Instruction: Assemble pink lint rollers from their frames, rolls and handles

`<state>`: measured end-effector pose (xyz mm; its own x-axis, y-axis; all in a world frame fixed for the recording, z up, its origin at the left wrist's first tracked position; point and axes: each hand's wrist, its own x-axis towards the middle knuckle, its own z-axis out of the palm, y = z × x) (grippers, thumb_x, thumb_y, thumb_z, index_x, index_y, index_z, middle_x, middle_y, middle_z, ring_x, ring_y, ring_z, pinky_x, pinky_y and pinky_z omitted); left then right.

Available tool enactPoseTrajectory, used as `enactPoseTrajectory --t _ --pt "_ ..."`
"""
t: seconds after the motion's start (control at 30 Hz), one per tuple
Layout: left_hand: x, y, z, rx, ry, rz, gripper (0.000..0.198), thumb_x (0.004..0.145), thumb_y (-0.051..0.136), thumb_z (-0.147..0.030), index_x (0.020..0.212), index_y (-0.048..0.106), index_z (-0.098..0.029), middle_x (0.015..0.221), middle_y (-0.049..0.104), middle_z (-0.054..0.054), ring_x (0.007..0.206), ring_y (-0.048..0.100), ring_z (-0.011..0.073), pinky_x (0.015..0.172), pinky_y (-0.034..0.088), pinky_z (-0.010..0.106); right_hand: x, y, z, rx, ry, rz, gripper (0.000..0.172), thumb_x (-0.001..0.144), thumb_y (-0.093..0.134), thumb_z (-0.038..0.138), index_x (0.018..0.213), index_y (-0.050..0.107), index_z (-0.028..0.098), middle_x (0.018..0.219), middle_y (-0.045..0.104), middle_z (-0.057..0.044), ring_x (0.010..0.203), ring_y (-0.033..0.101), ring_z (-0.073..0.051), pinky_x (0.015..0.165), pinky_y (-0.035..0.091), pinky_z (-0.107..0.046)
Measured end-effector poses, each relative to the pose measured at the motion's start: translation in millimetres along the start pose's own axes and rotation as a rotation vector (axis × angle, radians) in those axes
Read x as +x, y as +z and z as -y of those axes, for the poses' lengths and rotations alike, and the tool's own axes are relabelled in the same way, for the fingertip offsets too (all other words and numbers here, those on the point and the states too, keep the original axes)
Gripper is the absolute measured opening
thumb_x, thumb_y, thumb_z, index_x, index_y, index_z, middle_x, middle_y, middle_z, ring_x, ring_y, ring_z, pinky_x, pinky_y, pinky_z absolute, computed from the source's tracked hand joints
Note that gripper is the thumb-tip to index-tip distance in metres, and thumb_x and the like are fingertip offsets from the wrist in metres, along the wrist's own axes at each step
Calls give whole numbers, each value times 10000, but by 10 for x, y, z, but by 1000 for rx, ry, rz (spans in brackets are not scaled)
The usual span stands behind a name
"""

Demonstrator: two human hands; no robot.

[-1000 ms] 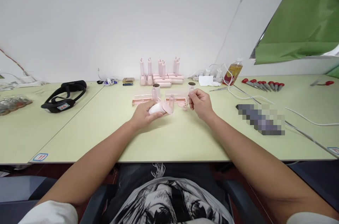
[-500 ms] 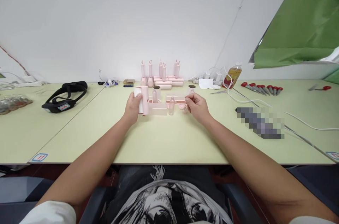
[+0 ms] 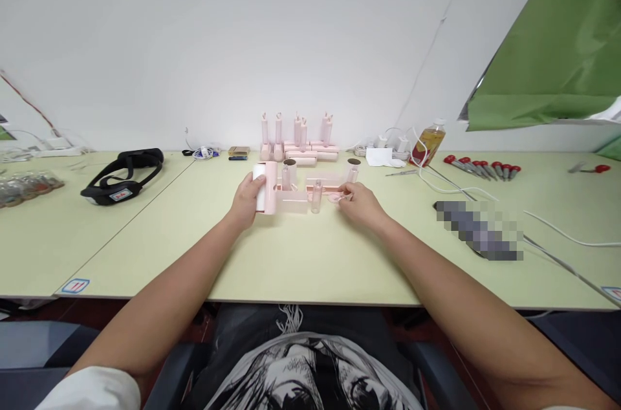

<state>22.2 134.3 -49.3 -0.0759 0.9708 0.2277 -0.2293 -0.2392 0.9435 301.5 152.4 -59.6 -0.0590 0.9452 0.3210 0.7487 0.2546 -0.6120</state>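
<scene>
My left hand (image 3: 245, 198) is closed around a lint roller head, a white roll in a pink housing (image 3: 270, 187), held just above the table. My right hand (image 3: 359, 201) is down at the small pink round parts (image 3: 334, 197), thumb and fingers pinched together; what lies between them is hidden. Between my hands a clear pink tube (image 3: 316, 196) stands upright, with a clear pink cover (image 3: 293, 202) to its left. Behind them are an open pink case (image 3: 317, 188) and two rolls with dark open tops, the left roll (image 3: 290, 167) and the right roll (image 3: 354, 167).
Pink handles (image 3: 303, 134) stand upright on pink parts by the wall. A black strap (image 3: 123, 176) lies at left. To the right are a bottle (image 3: 429, 141), red-handled tools (image 3: 480, 167), white cables (image 3: 446, 185) and a blurred dark object (image 3: 478, 230).
My right hand has lowered slightly toward the small pink parts, fingers pinched. My left hand still holds the roller head, nearly in place. The whole view has shifted a little.
</scene>
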Motion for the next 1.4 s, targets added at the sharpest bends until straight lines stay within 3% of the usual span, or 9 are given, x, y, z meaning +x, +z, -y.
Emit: enactPoseTrajectory --t 0.2,0.37,0.63,0.8,0.9,1.03,1.17,1.4 --pt "-25 23 -35 -12 -2 20 446 635 735 -495 873 521 -185 639 544 -36 495 459 101 456 346 219 -22 -11 45 -23 -27 -31 251 740 565 220 963 671 179 964 606 -85 779 571 -207 707 443 -330" --pt "-34 34 -37 26 -11 41 476 641 738 -511 908 517 -184 674 568 -30 488 444 92 450 349 215 -100 49 162 93 -251 -160 229 783 525 216 973 650 182 925 625 -62 735 555 -180 708 454 -323" --pt "-42 23 -12 79 -13 63 464 669 717 -517 928 518 -187 701 569 -26 527 465 103 474 349 214 -139 168 206 103 -353 -128 235 825 546 270 1021 644 184 901 631 -52 648 523 -155 660 449 -314" --pt "-43 28 -3 64 3 101 524 650 745 -483 1013 525 -175 843 604 12 714 557 154 583 410 231 -82 30 159 70 -320 -228 255 781 527 191 1005 648 177 924 632 -70 687 546 -171 676 455 -323" --pt "-56 38 -13 72 -19 129 547 645 748 -471 1045 517 -177 866 614 20 708 558 158 592 412 242 -74 10 153 50 -290 -189 246 783 552 230 1001 653 179 953 653 -79 713 560 -183 698 460 -339" --pt "-72 45 -25 76 -42 137 535 642 747 -469 1027 514 -179 823 613 13 646 541 148 567 404 246 -140 158 232 181 -196 -36 410 827 577 375 1186 595 178 1037 682 -78 562 526 -125 629 460 -316" --pt "-65 33 -15 85 -31 155 530 651 738 -466 1042 523 -178 836 618 18 666 548 152 569 408 242 -176 345 310 233 -147 -28 536 811 608 418 1292 524 196 1155 666 -95 548 522 -113 613 444 -302" --pt "-81 30 -1 165 -25 220 486 697 696 -473 1061 555 -184 772 628 12 633 534 148 544 403 237 -167 417 306 257 -185 -19 308 830 568 323 1113 593 200 904 671 -14 535 477 -103 591 390 -266"
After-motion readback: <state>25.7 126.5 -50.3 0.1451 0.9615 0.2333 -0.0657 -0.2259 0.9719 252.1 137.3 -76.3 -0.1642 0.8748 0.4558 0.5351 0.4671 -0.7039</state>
